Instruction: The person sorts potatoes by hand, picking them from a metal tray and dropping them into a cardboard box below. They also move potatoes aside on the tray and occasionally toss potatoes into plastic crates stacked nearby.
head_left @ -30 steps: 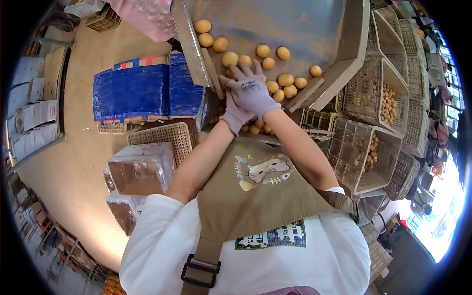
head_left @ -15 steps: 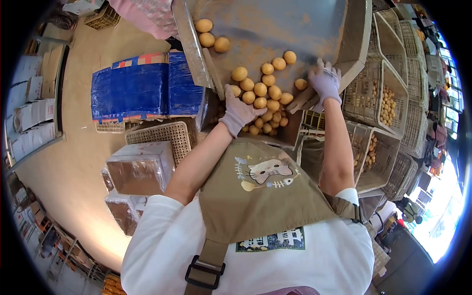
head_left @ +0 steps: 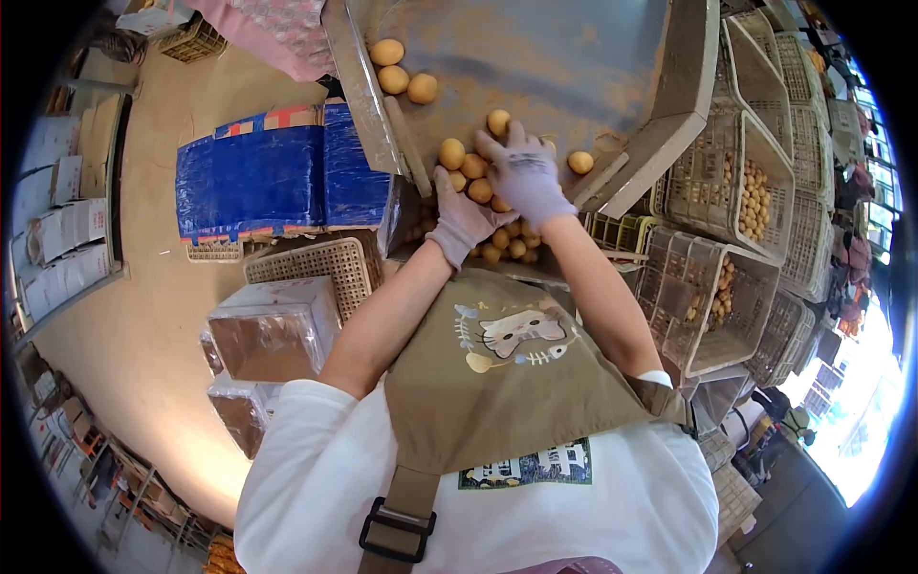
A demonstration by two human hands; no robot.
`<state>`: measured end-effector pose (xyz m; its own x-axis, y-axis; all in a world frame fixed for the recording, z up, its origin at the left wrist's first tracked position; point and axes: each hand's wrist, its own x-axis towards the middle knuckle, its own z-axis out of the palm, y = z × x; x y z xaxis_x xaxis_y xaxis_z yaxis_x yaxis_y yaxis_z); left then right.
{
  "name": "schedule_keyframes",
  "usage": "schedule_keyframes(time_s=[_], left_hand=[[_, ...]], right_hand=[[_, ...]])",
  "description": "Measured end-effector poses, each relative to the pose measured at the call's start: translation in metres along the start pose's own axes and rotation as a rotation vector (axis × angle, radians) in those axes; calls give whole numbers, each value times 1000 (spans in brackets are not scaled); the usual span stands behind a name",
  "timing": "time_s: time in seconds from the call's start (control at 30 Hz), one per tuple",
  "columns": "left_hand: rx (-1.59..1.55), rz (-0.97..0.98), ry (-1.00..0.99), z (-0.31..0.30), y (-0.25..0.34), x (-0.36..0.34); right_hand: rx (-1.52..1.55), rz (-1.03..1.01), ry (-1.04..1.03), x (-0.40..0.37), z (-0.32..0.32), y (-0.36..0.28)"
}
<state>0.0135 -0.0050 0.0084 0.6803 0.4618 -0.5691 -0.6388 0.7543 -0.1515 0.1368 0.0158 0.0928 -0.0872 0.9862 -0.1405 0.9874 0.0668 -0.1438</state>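
Round yellow-brown produce, like small potatoes, lies at the near end of a worn, sloping tray. My gloved left hand is open at the tray's left lip, cupped against the near pieces with its fingers apart. Over the same cluster reaches my gloved right hand, fingers spread on top of the pieces and partly hiding them. One loose piece rests to its right. Below both hands, more pieces fill a box against my apron; much of that box is hidden.
Three pieces sit by the tray's left wall. A blue-wrapped box stands at left, above a woven plastic crate and a plastic-wrapped carton. On the right, stacked crates hold more of the produce.
My right hand has moved left from the tray's right edge onto the cluster. Several pieces have shifted toward the near end. My left hand has hardly moved.
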Motion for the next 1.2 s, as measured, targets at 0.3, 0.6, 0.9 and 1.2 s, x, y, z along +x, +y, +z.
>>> schedule_keyframes(time_s=[0.3,0.6,0.9,1.2], left_hand=[[-29,8,-21,3,-1,-5],[-51,-6,-77,-9,4,3],[-92,-30,-86,-21,5,9],[59,108,-222,-12,4,-1]], right_hand=[[-217,117,-205,25,5,-2],[1230,472,204,-18,33,46],[332,14,-274,-29,18,-16],[382,-33,216,-58,-23,28]])
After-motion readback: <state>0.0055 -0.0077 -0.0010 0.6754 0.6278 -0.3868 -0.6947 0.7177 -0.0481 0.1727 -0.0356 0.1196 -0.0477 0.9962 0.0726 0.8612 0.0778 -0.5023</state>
